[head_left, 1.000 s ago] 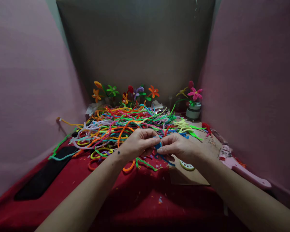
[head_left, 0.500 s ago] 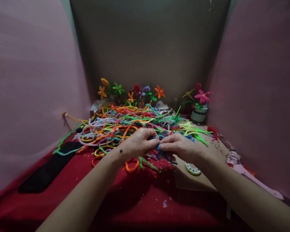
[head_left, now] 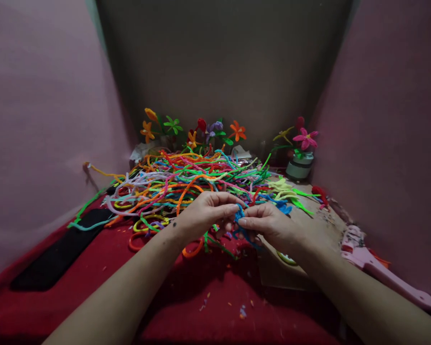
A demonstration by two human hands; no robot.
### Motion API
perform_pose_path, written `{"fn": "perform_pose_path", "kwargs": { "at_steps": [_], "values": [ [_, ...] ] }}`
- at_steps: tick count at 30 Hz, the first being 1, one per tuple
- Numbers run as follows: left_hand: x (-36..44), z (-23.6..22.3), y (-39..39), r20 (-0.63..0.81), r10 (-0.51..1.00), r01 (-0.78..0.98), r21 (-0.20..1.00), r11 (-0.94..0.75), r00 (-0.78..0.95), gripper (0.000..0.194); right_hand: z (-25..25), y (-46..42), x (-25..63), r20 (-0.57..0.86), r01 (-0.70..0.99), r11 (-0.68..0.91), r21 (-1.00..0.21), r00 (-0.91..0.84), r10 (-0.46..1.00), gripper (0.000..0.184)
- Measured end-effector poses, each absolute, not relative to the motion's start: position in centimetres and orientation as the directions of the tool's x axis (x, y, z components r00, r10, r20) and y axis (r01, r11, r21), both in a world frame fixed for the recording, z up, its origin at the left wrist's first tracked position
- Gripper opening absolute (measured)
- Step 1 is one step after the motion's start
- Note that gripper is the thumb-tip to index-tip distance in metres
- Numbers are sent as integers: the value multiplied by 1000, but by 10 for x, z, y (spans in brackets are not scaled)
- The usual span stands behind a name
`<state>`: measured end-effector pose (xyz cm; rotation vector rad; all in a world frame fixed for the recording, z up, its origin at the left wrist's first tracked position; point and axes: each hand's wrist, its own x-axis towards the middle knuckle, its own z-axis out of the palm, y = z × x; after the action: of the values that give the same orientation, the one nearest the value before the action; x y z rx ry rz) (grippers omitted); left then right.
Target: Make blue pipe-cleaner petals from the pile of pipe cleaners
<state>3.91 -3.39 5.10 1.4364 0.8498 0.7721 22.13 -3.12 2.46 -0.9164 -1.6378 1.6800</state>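
Both my hands meet at the middle of the view, just in front of a big heap of coloured pipe cleaners [head_left: 187,184]. My left hand [head_left: 206,215] is closed in a pinch on a blue pipe cleaner [head_left: 240,215]. My right hand [head_left: 271,225] pinches the same blue piece from the other side, fingertips almost touching the left ones. The blue piece is bent into a small loop between the fingers, and its tail hangs below them. Part of it is hidden by my fingers.
Finished pipe-cleaner flowers [head_left: 201,130] stand along the back wall, and a pot with a pink flower [head_left: 300,153] at back right. A pink tool [head_left: 377,270] lies at right, a black flat object [head_left: 53,258] at left. Brown card [head_left: 290,278] lies on the red cloth [head_left: 208,306]. Pink walls close both sides.
The view shifted slightly. My hands stayed together on the blue pipe cleaner, and its loop now stands up higher between the fingertips.
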Motion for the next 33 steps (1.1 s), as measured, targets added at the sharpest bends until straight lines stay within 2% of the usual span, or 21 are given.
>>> {"fn": "perform_pose_path", "kwargs": {
  "at_steps": [4,10,15,20,23,26,30,33],
  "values": [
    [44,47,-34,-37,882,88,996,-5,471,24,22,-34,220,-73,63,-46,-997,-556,828,24],
    [52,53,-42,-13,932,266,960,-90,363,18,24,-38,217,-85,159,-3,-987,-516,852,27],
    [48,49,-42,77,920,132,982,-138,385,18,27,-39,219,-106,100,-63,-993,-525,844,25],
    [41,45,-40,141,901,217,945,-246,410,17,25,-40,219,-107,37,-105,-994,-571,814,23],
    [38,47,-39,276,848,323,835,-445,452,15,23,-41,220,-95,6,-113,-994,-600,794,21],
    [35,50,-39,383,742,433,628,-646,551,18,21,-42,219,-92,-5,-120,-993,-613,785,22],
    [30,53,-41,367,637,504,398,-766,678,19,23,-44,218,-108,72,-81,-994,-607,787,25],
    [28,53,-41,304,618,520,346,-781,725,21,27,-46,216,-130,153,-46,-987,-600,789,25]
  ]
}}
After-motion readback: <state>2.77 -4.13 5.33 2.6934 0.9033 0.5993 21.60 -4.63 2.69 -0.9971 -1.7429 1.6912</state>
